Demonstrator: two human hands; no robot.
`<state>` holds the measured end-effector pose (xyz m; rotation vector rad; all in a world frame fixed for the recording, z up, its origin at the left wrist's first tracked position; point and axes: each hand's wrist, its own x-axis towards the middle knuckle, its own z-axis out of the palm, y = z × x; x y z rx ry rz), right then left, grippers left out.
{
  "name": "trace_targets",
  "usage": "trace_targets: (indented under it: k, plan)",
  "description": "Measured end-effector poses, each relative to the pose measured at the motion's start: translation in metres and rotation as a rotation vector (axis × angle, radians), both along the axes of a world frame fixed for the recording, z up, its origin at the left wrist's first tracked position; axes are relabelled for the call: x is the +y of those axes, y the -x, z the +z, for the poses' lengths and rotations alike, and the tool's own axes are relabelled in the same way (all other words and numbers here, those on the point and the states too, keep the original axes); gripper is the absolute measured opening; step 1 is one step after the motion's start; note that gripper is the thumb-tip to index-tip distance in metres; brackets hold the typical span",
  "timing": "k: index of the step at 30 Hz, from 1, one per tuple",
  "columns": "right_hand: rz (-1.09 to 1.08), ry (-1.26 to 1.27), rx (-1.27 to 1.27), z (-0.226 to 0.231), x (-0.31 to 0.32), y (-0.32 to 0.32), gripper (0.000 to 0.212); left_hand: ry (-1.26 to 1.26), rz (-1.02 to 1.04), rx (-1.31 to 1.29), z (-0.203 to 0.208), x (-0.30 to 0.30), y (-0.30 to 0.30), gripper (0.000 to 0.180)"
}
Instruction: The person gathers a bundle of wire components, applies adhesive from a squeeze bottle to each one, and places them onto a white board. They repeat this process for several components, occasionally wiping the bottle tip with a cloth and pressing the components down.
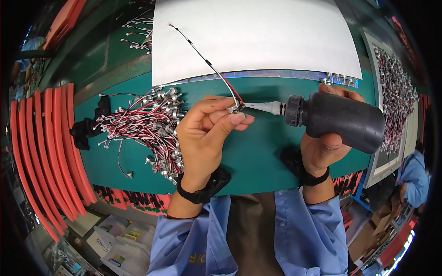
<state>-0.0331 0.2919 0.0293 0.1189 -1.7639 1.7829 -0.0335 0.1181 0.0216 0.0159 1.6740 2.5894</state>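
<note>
My left hand (pixel 207 133) pinches a small round silver part with wires (pixel 234 108) between thumb and fingers. Its red, white and black wires (pixel 209 63) rise up and left over a white sheet, ending in a small white connector. My right hand (pixel 322 149) is wrapped round a black squeeze bottle (pixel 343 120), tipped on its side with the nozzle to the left. The pale tapered nozzle (pixel 264 107) has its tip at the silver part; whether they touch, I cannot tell. Left of my left hand lies a heap of similar wired parts (pixel 142 124).
A green mat (pixel 258 161) covers the table, with the white sheet (pixel 258 37) at its far side. Silver parts (pixel 338 79) stand by the sheet's right corner. Red foam strips (pixel 46 156) line the left. A tray of wired parts (pixel 375 168) is on the right.
</note>
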Motion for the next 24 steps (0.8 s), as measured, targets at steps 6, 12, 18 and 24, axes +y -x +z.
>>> trace_targets:
  k: [6, 12, 18, 24]
  plan:
    - [-0.002, 0.009, -0.008, 0.001, -0.001, 0.002, 0.081, -0.009, -0.013, -0.013, 0.0, -0.002, 0.002, 0.019]
    - [-0.049, 0.0, 0.021, -0.002, 0.008, 0.008, 0.079, -0.005, -0.022, 0.001, 0.003, 0.0, 0.003, 0.019]
    - [-0.062, 0.23, -0.145, 0.007, 0.045, 0.021, 0.059, 0.068, -0.003, -0.062, 0.025, 0.005, -0.006, 0.02]
    - [-0.131, 0.376, -0.172, -0.02, 0.121, 0.03, 0.042, 0.228, -0.05, -0.003, 0.082, -0.011, -0.011, 0.021]
